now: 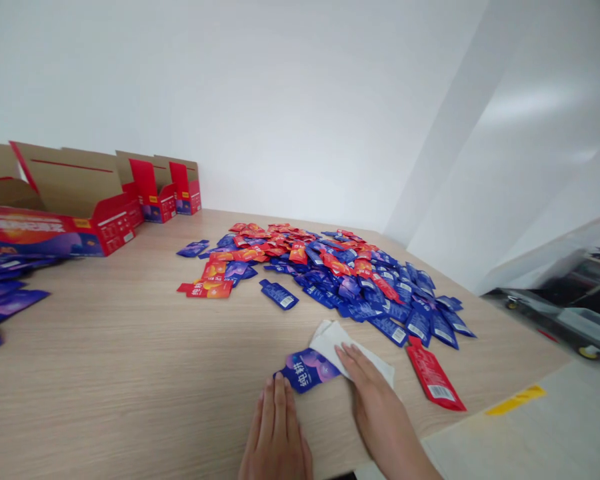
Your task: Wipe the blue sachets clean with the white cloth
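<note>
A blue-and-purple flat pouch (311,370) lies on the table in front of me, its narrow neck toward the left. My left hand (276,430) rests flat at that neck end, fingers straight and side by side, fingertips touching the pouch's edge. Over the pouch's right end is a folded white tissue (353,347). My right hand (373,390) presses the tissue down with its fingers, and its thumb is hidden. Just right of it lies a single red pouch (436,377), barcode side up.
Beyond my hands spreads a heap of blue and red pouches (330,267). One blue pouch (279,295) lies apart. At left stand open red cartons (70,227) beside more blue pouches (10,293). Yellow tape (516,400) marks the floor; a wheeled cart (555,320) stands right.
</note>
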A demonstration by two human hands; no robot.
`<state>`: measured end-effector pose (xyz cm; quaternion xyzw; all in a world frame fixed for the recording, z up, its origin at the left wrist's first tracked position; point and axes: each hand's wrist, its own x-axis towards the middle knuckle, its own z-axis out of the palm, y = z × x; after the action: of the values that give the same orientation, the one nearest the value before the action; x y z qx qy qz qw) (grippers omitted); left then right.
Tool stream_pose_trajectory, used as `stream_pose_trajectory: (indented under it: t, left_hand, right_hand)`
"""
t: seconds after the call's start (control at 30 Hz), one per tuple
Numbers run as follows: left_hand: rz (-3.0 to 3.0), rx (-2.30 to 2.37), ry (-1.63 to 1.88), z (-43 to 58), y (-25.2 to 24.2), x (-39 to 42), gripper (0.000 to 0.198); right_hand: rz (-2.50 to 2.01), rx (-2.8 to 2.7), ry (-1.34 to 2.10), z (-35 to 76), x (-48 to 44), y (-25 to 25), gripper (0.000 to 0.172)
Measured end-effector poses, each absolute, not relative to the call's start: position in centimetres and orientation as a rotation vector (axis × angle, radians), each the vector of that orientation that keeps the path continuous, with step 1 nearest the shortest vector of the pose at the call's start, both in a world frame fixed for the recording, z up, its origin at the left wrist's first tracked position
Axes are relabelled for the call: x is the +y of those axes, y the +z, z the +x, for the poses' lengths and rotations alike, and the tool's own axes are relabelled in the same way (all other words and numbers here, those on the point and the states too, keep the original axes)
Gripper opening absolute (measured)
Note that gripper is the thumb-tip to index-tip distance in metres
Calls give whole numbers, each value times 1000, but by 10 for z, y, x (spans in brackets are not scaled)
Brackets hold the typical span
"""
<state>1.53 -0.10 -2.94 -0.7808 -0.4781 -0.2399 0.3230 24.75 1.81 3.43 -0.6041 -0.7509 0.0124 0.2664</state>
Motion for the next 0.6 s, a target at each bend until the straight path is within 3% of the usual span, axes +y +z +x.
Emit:
stream_pose_trajectory:
  t: [0.23,0.4,0.5,0.6]
  left_hand:
    - [-2000,-1334,-658,24,-24,-2,50]
    - [-2007,-1200,-670,17,-23,-1,34]
    - [-2001,-1233,-662,15,-18,-1,43]
    - [-2025,-1271,-680,19,-16,-3,51]
  right_hand:
    - [-1521,-1862,25,247,20,49,67]
    - [-1213,-2239,160,180,19,43,82]
    - [-1348,-2221,117,189,21,35,91]
    - [-1573,-2080,47,235,22,33,88]
